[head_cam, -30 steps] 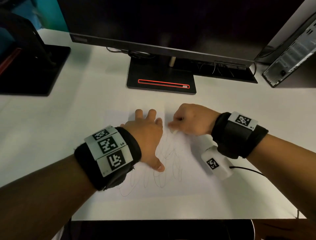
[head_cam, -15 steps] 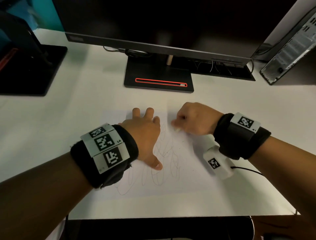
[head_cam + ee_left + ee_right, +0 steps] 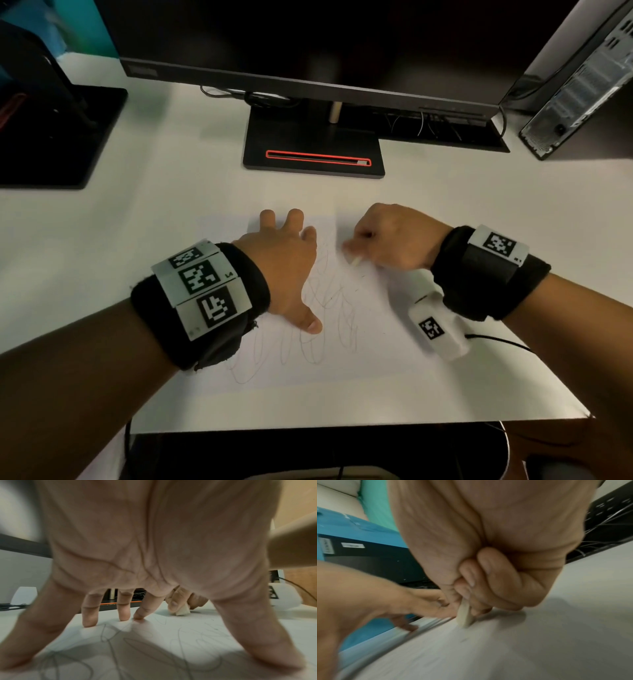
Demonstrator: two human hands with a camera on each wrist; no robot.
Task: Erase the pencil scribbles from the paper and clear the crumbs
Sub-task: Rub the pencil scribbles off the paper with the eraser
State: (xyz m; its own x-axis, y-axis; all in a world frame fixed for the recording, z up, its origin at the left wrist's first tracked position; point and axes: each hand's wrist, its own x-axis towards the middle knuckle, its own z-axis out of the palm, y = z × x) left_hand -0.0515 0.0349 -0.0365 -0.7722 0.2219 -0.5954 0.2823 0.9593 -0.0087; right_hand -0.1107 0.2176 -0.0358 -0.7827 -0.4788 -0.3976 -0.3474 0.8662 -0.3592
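Both forearms are cut off by the lower edge of the head view, and the near edge of the paper (image 3: 342, 377) is hard to separate from the white desk (image 3: 154, 240). The left wrist covers the near-left part of the pencil scribbles (image 3: 329, 308). In the right wrist view everything is blurred, so crumbs cannot be made out there; in the head view only a few tiny dark specks lie on the sheet, too small to tell what they are.

The left hand (image 3: 284, 260) lies on the paper with fingers spread and straight, the tips and the thumb pressing the sheet down on the scribbles. The right hand (image 3: 394, 236) is curled, and its thumb and fingers pinch a small pale eraser (image 3: 355, 261), whose lower corner touches the paper near the far-right part of the scribbles.

The paper lies in the middle of the desk, close to its near edge. The scribbles are thin grey loops, stronger on the near side and faint toward the eraser.

Beyond the hands stands the black monitor base (image 3: 313, 147) toward the far edge of the desk.
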